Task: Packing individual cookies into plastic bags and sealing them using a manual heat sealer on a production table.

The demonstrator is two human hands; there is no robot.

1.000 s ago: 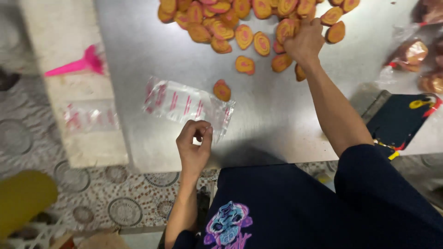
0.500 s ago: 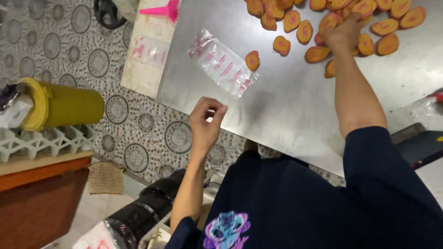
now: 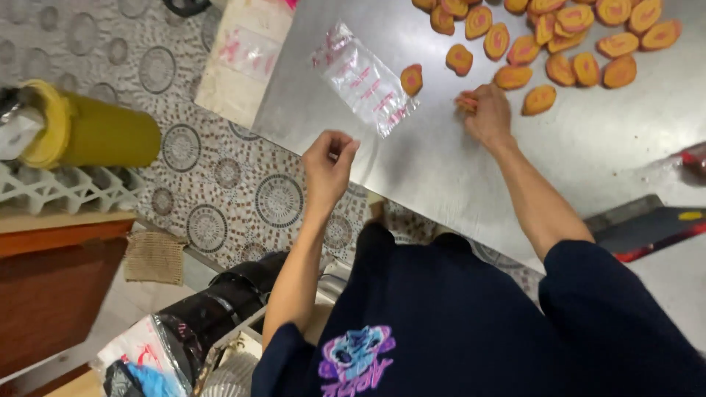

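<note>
Orange oval cookies (image 3: 559,44) with pink centres lie scattered just beyond the right hand (image 3: 487,112), whose curled fingers close on one. The left hand (image 3: 327,167) hovers at the steel table (image 3: 456,176) edge, fingertips pinched together, whether on anything I cannot tell. A clear printed bag (image 3: 365,77) lies between the hands, bare steel around it.

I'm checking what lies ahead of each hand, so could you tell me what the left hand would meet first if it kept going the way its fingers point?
Probably the clear plastic bag on the metal table: the left hand points up and slightly right toward it, though its height above the table is unclear.
</note>
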